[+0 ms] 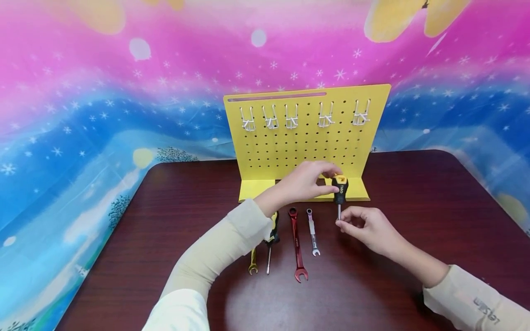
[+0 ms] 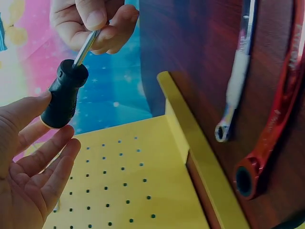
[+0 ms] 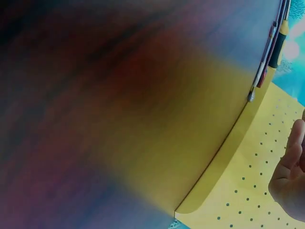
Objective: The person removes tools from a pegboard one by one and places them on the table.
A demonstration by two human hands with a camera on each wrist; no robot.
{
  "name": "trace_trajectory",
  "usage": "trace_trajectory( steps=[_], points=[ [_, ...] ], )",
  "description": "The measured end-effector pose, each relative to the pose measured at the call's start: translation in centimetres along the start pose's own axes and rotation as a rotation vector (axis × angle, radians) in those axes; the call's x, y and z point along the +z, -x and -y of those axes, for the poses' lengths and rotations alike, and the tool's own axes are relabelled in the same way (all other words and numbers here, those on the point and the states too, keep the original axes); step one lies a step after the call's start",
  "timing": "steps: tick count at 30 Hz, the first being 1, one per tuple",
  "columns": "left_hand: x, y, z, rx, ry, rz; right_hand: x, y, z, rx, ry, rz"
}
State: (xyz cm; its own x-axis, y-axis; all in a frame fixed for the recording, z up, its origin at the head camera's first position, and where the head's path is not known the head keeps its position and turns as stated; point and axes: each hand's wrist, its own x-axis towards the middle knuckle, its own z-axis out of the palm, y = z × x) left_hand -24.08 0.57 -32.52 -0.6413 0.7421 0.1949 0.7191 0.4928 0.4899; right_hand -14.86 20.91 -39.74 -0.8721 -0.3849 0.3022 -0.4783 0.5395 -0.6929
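A screwdriver (image 1: 340,188) with a black and yellow handle stands upright, tip down, between my two hands in the head view. My left hand (image 1: 304,181) holds the handle near its top, thumb on one side and fingers on the other. Lower down, my right hand (image 1: 370,227) pinches the metal shaft (image 2: 86,49) near its tip with thumb and forefinger. In the left wrist view the left thumb (image 2: 31,109) lies against the handle, and other fingers spread beside it. Part of a hand (image 3: 290,174) shows at the right edge of the right wrist view.
Behind the hands stands a yellow pegboard (image 1: 298,149) with several metal hooks (image 1: 291,120). On the dark table (image 1: 165,230) lie a red wrench (image 1: 296,243), a silver wrench (image 1: 312,232), a yellow wrench (image 1: 253,264) and another screwdriver (image 1: 269,257), partly behind my left sleeve.
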Motion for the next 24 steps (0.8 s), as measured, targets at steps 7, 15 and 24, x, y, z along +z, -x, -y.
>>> trace_trajectory(
  steps=[7, 15, 24],
  points=[
    [1.0, 0.4, 0.7, -0.015, -0.012, 0.013, 0.1, 0.0, -0.5, 0.049, -0.055, 0.108],
    [2.1, 0.9, 1.5, -0.070, 0.014, 0.047, 0.2, 0.1, -0.9, 0.081, -0.081, 0.212],
    [3.6, 1.3, 2.5, -0.104, 0.002, 0.111, 0.6, 0.1, -1.2, 0.069, -0.082, 0.297]
  ],
)
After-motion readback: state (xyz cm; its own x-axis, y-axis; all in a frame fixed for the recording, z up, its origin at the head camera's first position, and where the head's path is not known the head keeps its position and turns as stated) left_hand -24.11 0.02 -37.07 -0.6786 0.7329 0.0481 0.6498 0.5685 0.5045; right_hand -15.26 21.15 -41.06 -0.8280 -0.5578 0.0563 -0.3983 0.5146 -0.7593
